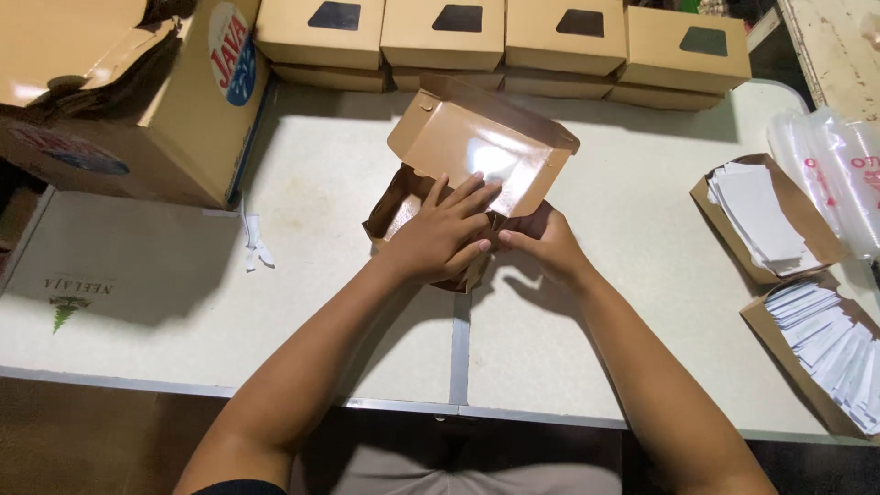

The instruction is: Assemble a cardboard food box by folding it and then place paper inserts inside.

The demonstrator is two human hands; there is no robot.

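At mid-table, both hands clamped on half-folded brown box, bare tabletop on either side.

Both forearms are showing bare, hands ringless; a dark sleeve edge is peeking at the left upper arm, grey-brown trousers below.

A pale cream table carries a half-folded brown paperboard box, stacked window boxes along the back, a large corrugated carton at left, and 2 trays of white slips at right.
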